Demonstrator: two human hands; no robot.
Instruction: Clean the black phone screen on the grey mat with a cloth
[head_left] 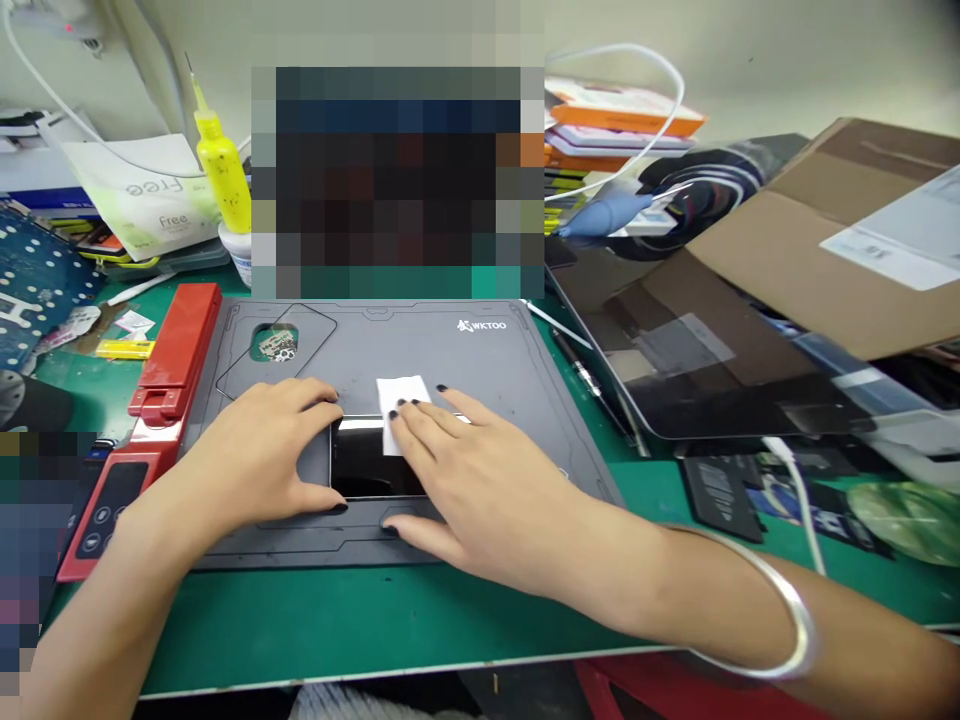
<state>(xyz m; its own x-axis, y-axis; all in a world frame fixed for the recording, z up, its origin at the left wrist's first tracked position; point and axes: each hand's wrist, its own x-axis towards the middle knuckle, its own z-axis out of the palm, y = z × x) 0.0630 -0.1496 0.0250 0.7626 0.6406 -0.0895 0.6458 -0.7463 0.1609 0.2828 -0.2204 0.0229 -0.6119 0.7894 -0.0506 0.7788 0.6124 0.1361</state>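
A smartphone (367,470) with a dark glossy screen lies flat and sideways on a grey work mat (405,345). My left hand (259,450) steadies its left end, with the thumb at the near edge and fingertips at the far edge. A white wipe (401,390) lies over the screen's middle and past the far edge. The fingers of my right hand (480,470) press down on that wipe, while the thumb rests at the phone's near side. My right hand covers the phone's right part. Behind my left hand, a thin black frame (315,318) lies on the mat.
Left of the mat stands a red device (176,340) with a button panel. A yellow needle bottle (225,170) is at the back left. To the right are a large dark glossy panel (660,340), a cardboard box (810,230), a pen-like tool (592,385) and a white cable (799,490).
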